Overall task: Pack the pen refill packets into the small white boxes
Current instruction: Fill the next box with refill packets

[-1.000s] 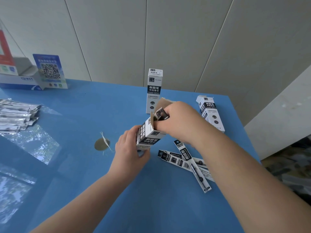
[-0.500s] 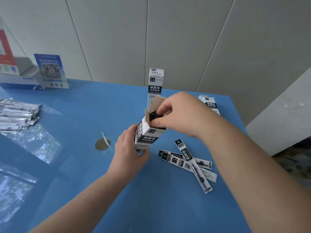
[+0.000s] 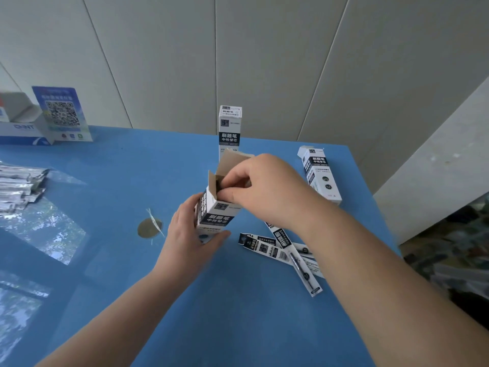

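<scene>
Between both hands, open box

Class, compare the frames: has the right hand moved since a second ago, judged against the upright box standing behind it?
Yes. The right hand has shifted leftward, now overlapping the foot of the upright box, with its fingertips at the open box mouth.

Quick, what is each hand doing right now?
Left hand: holding the open white box.
Right hand: fingers curled at the box's open top; what they pinch cannot be told.
</scene>
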### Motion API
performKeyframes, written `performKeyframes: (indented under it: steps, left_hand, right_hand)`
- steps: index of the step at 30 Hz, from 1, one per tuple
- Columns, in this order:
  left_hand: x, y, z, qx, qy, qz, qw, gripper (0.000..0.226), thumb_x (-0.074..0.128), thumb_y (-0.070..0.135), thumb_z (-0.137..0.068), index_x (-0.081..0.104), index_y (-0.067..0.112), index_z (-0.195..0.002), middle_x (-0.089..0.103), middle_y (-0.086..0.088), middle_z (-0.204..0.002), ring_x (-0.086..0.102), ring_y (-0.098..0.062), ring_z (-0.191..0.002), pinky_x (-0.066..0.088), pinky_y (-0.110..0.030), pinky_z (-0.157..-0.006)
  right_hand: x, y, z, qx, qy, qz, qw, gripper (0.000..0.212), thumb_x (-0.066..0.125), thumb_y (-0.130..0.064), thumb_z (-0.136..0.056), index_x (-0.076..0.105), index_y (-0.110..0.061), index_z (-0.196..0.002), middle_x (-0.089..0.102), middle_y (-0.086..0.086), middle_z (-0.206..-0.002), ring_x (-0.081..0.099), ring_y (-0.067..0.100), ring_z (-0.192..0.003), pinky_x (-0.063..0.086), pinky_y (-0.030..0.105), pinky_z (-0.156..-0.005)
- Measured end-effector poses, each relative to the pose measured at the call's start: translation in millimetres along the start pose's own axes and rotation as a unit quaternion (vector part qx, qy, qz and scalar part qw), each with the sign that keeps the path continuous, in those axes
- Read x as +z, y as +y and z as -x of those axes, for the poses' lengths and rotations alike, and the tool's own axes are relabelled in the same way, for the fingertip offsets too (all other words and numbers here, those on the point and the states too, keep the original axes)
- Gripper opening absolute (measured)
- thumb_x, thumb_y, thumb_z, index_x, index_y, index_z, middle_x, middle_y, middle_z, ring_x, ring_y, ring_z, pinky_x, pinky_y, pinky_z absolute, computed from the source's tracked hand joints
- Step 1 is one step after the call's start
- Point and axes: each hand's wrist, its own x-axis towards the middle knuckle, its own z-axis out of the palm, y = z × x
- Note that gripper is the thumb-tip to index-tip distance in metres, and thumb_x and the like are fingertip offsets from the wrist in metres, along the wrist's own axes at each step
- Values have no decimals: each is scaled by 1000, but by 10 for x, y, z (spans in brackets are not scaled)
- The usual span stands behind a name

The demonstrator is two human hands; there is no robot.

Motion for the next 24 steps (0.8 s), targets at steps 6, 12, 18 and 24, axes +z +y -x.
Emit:
performKeyframes:
  steps: [6,12,18,24]
  left_hand:
    - [-55,110,-91,8,3,26,1000,61,75,55,-67,31,65,-108,55,32,-105,61,3,-98,46,-19,-73]
    - [-94,176,-135,53,5,66,996,71,78,39,-73,30,61,-119,54,30,-111,62,3,-103,49,-10,-75]
    - [-84,246,-151,159,-65,69,983,90,63,17,-92,-2,34,-151,47,8,-132,57,-19,-117,49,-25,-95]
    - [-110,363,-158,186,-135,109,967,56,49,27,-99,18,50,-140,51,-11,-126,60,-16,-108,52,-25,-88]
  right_hand:
    - [-11,206,74,-44,90,-95,990,15,82,-34,-81,73,-32,-93,61,-11,-94,50,-3,-67,36,8,-64]
    - [121,429,184,-31,90,-163,982,18,79,-32,-86,65,-41,-92,67,-13,-102,56,-1,-74,41,9,-73]
    - [290,549,243,-31,49,-267,962,39,77,-47,-74,58,-34,-105,70,-13,-115,66,3,-111,54,36,-92]
    - [396,592,294,-97,74,-353,928,24,73,-25,-88,65,-30,-109,66,-10,-134,62,11,-126,52,42,-103]
